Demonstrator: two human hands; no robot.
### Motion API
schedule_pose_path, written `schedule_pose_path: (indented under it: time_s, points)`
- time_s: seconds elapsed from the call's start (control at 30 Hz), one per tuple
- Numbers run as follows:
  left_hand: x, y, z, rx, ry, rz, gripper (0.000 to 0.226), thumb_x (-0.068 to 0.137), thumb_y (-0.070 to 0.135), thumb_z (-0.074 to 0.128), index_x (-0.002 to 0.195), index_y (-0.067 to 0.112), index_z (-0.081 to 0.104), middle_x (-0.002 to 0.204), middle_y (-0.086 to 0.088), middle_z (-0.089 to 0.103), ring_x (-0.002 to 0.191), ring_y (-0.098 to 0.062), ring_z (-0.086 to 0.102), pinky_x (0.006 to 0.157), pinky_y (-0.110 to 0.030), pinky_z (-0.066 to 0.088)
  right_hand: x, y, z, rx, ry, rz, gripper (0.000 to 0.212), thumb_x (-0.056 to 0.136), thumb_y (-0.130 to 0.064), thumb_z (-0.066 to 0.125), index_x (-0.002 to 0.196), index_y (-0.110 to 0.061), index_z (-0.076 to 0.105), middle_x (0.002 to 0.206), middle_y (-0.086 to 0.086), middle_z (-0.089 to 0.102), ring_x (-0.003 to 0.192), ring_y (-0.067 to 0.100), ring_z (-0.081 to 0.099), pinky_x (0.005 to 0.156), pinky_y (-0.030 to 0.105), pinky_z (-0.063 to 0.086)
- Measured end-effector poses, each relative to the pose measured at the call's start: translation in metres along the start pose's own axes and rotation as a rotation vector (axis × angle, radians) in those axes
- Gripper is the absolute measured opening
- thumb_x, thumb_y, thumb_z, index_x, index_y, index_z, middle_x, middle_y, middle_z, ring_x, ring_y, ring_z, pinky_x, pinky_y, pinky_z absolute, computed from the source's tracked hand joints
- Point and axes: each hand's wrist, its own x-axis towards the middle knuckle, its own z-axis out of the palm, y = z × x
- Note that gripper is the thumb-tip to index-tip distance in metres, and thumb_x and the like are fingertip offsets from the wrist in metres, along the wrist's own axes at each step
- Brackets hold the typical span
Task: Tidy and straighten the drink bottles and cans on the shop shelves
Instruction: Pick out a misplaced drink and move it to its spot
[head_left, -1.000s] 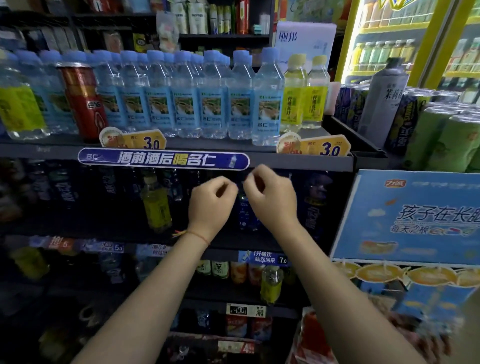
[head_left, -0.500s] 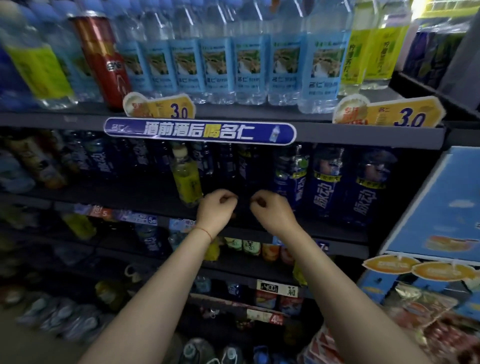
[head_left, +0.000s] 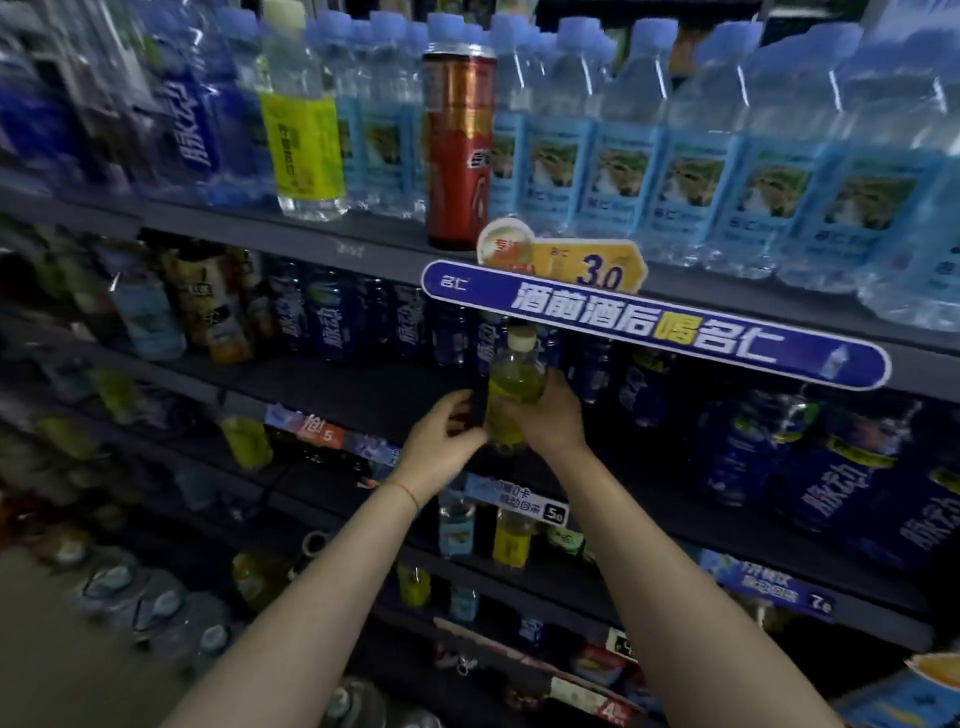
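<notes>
Head view, dim shop aisle, shelving runs up to the right. Both arms reach to the second shelf (head_left: 332, 387). Right hand (head_left: 545, 415) has its grip wrapped around the body of a yellow-green bottle (head_left: 514, 387) with a pale cap; fingers cover the bottle's right side and lower part. Left hand (head_left: 441, 447) sits against the bottle's left side, fingers curled, touching or nearly touching it; cannot tell whether its grip is actually clenched on the bottle. A thin red string is around the left wrist. The bottle is upright, at the front of the second shelf, in front of a row of dark blue bottles (head_left: 332, 317) that fill the shelf behind it and continue to the right. Whether its base rests on the shelf is hidden by the hands. Directly above, a blue banner strip (head_left: 654, 325) with white and yellow characters is fixed to the edge of the top shelf (head_left: 311, 236), with a yellow price tag (head_left: 587, 260) reading 3.0 just above it. On the top shelf: a long row of clear bottles with light blue labels (head_left: 691, 187), 1 tall red can (head_left: 457, 145) standing among them at the front edge, and 1 clear bottle with a yellow label (head_left: 304, 135) further left. Lower shelves hold mixed drinks, blurred, with price tags reading 5 and 7.
</notes>
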Motion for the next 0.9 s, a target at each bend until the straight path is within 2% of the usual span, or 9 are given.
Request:
schedule_pose_path:
  time_s: [0.1, 0.17, 0.27, 0.37, 0.47, 0.6, 0.7, 0.8, 0.9]
  points:
    - [0.007, -0.007, -0.014, -0.021, -0.091, -0.010, 0.085, 0.078, 0.044, 0.076, 0.151, 0.026, 0.035, 0.142, 0.003, 0.050, 0.129, -0.016, 0.050, 0.109, -0.038, 0.042, -0.006, -0.010, 0.000, 0.035, -0.046, -0.011, 0.024, 0.080, -0.024, 0.080, 0.086, -0.031, 0.058, 0.088, -0.016, 0.062, 0.090, 0.010, 0.063, 0.077, 0.026, 0.049]
    - [0.006, -0.006, -0.015, -0.040, -0.153, 0.006, 0.083, 0.072, 0.050, 0.078, 0.143, 0.026, 0.043, 0.132, 0.005, 0.059, 0.119, -0.014, 0.057, 0.101, -0.034, 0.048, -0.014, -0.011, 0.004, 0.090, -0.081, 0.011, 0.019, 0.080, -0.024, 0.080, 0.079, -0.034, 0.063, 0.081, -0.015, 0.067, 0.087, 0.013, 0.068, 0.077, 0.031, 0.055]
    - [-0.002, 0.004, -0.006, -0.041, -0.167, 0.061, 0.046, 0.080, 0.031, 0.078, 0.120, 0.029, 0.054, 0.109, 0.009, 0.065, 0.102, -0.012, 0.063, 0.083, -0.027, 0.051, -0.032, -0.011, 0.002, 0.156, -0.090, 0.048, 0.020, 0.079, -0.039, 0.081, 0.088, -0.029, 0.067, 0.087, -0.005, 0.073, 0.080, 0.014, 0.071, 0.068, 0.033, 0.060]
    - [-0.019, 0.013, 0.005, -0.122, -0.152, 0.112, 0.033, 0.077, 0.029, 0.080, 0.101, 0.036, 0.059, 0.100, 0.008, 0.069, 0.092, -0.011, 0.067, 0.081, -0.030, 0.054, -0.051, -0.003, -0.020, 0.207, -0.087, 0.040, 0.038, 0.078, -0.048, 0.080, 0.101, -0.021, 0.065, 0.095, 0.001, 0.074, 0.082, 0.014, 0.072, 0.065, 0.030, 0.060]
    - [-0.047, 0.030, 0.023, -0.252, -0.251, 0.152, 0.044, 0.063, 0.038, 0.082, 0.104, 0.034, 0.065, 0.100, 0.004, 0.074, 0.093, -0.014, 0.071, 0.082, -0.034, 0.057, -0.074, 0.005, -0.060, 0.210, -0.207, -0.028, 0.055, 0.076, -0.056, 0.076, 0.112, -0.016, 0.063, 0.102, 0.005, 0.073, 0.089, 0.021, 0.072, 0.078, 0.046, 0.061]
    - [-0.094, 0.068, 0.071, -0.337, -0.313, 0.271, 0.052, 0.061, 0.036, 0.080, 0.112, 0.036, 0.067, 0.109, 0.004, 0.074, 0.101, -0.013, 0.069, 0.082, -0.030, 0.056, -0.113, 0.015, -0.126, 0.224, -0.381, -0.154, 0.036, 0.082, -0.041, 0.071, 0.109, -0.017, 0.067, 0.101, -0.003, 0.072, 0.095, 0.013, 0.068, 0.085, 0.031, 0.054]
    - [-0.132, 0.106, 0.115, -0.366, -0.239, 0.402, 0.056, 0.064, 0.033, 0.082, 0.117, 0.030, 0.065, 0.114, 0.000, 0.072, 0.107, -0.018, 0.068, 0.087, -0.033, 0.056, -0.144, 0.024, -0.189, 0.251, -0.335, -0.238, 0.048, 0.077, -0.040, 0.074, 0.120, -0.020, 0.065, 0.113, -0.005, 0.072, 0.106, 0.010, 0.068, 0.092, 0.028, 0.054]
    - [-0.159, 0.150, 0.150, -0.440, -0.188, 0.524, 0.061, 0.066, 0.038, 0.087, 0.120, 0.020, 0.065, 0.113, -0.007, 0.072, 0.106, -0.025, 0.068, 0.087, -0.038, 0.056, -0.170, 0.024, -0.250, 0.271, -0.285, -0.347, 0.051, 0.076, -0.047, 0.075, 0.121, -0.026, 0.063, 0.114, -0.009, 0.071, 0.105, 0.006, 0.067, 0.084, 0.020, 0.052]
    - [-0.170, 0.205, 0.177, -0.445, -0.125, 0.581, 0.051, 0.067, 0.036, 0.086, 0.113, 0.020, 0.068, 0.106, -0.005, 0.074, 0.099, -0.022, 0.071, 0.082, -0.034, 0.056, -0.186, 0.022, -0.306, 0.261, -0.239, -0.424, 0.058, 0.077, -0.045, 0.078, 0.127, -0.023, 0.060, 0.121, 0.002, 0.069, 0.112, 0.019, 0.066, 0.093, 0.036, 0.055]
